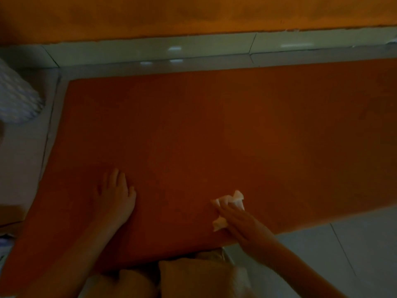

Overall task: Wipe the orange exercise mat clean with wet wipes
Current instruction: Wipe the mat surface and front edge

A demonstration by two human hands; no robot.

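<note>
The orange exercise mat [214, 130] lies flat on the pale tiled floor [354, 244]. Its far long edge runs just beside the skirting under an orange wall [193, 16], and its near edge is at the person's knees [189, 276].

The room is dim, but the wiping step looks to be in hand. The right hand [242, 224] lies palm-down near the mat's near edge, a little right of centre. Its fingers [227, 210] are stretched out and held close together, pressing a crumpled white wet wipe [235, 200] onto the surface. Bits of the wipe stick out past the fingertips and on the left side of the hand. I cannot tell whether the thumb hooks under it.

The left hand [117, 192] rests flat on the mat to the left. Its fingers [116, 179] are straight and slightly spread and hold nothing; it seems to be bracing the body or steadying the mat.

From here I see no clear difference between wiped and unwiped parts, so I can't say how much is done. The wide far and right stretches of the mat are well apart from the wipe.

I'd judge the next move calls for firm, even strokes outward from the near edge, with the wipe bunched under the fingers and the left hand weighing the mat down so it doesn't slide or ruck on the smooth tiles. A pale striped bundle [18, 97] sits off the far left corner.
</note>
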